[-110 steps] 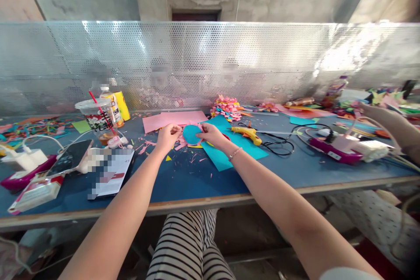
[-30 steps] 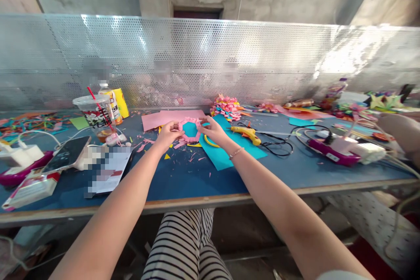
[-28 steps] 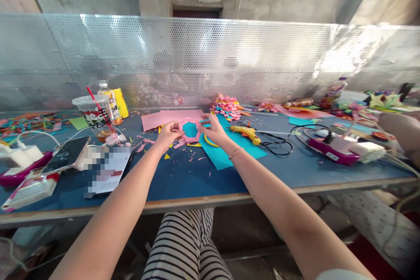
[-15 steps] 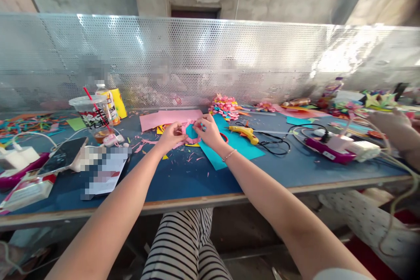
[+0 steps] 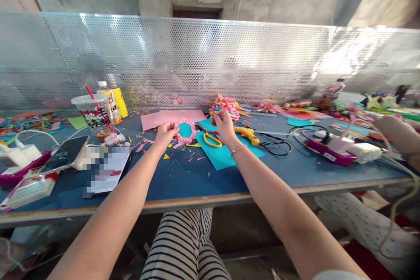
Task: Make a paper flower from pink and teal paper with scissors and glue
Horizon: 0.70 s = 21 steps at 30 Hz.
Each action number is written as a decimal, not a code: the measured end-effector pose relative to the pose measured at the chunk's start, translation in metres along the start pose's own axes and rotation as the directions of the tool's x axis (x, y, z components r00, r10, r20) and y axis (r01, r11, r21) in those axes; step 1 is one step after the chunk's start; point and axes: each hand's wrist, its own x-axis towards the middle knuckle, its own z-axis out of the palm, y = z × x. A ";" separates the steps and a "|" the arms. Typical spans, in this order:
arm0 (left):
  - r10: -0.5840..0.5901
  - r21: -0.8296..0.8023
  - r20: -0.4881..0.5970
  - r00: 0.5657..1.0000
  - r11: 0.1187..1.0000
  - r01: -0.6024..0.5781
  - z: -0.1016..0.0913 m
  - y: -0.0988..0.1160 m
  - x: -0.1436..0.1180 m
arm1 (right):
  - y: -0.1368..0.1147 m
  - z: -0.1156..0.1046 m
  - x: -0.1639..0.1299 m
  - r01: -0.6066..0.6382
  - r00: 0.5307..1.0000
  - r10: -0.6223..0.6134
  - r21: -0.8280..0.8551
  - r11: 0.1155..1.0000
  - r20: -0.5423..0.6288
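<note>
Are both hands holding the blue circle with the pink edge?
No, only the left hand grips the pink-edged blue circle, while the right hand is apart from it.

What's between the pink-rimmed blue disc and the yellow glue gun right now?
In the head view, scissors lie between them, their yellow and red handles on the blue sheet. The right hand also shows in that stretch.

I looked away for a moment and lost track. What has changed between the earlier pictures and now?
The right hand has let go of the pink-rimmed blue disc and moved right, toward the paper pile; whether it pinches anything is unclear. More of the scissors now shows. The left hand still holds the disc. The yellow glue gun and plastic cup stayed put.
</note>
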 end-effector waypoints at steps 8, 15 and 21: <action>0.053 -0.004 0.063 0.997 0.999 -0.053 0.004 0.002 -0.003 | -0.012 0.020 -0.030 0.238 0.926 -0.097 -0.365 0.900 0.365; 0.000 -0.070 0.073 0.997 0.998 0.005 0.006 0.007 -0.005 | -0.015 0.021 -0.031 0.233 0.925 -0.082 -0.383 0.894 0.371; 0.031 -0.002 0.068 0.997 1.000 -0.031 0.005 0.004 -0.005 | -0.008 0.020 -0.028 0.197 0.930 -0.053 -0.369 0.908 0.364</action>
